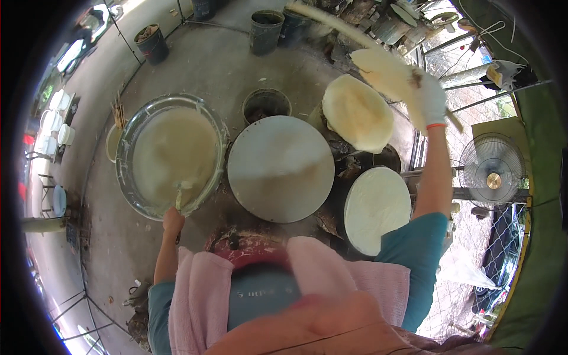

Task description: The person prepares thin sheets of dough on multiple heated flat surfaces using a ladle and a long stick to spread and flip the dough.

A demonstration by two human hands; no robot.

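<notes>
The right hand (431, 97), in a white glove, is raised toward 1 o'clock, and its fingers are clamped on a thin stick (452, 120). A pale, soft round sheet (384, 74) hangs over that stick, its long axis running from 10 to 4 o'clock. Just beside it, toward 7 o'clock, a second pale sheet (357, 112) lies over a dome-shaped support.

The left hand (173, 222) is low at 8 o'clock. Its fingers are closed around the handle of a ladle (178, 198) that dips into the wide metal basin (125, 137) full of creamy batter. So the right hand is the nearer one to the sheet.

Between the two hands stands a round grey steamer lid (280, 168), and at 4 o'clock from it a round white cloth surface (377, 210). All stands on a concrete floor (201, 65), with dark buckets (265, 31) behind and a fan (492, 170) at 3 o'clock.
</notes>
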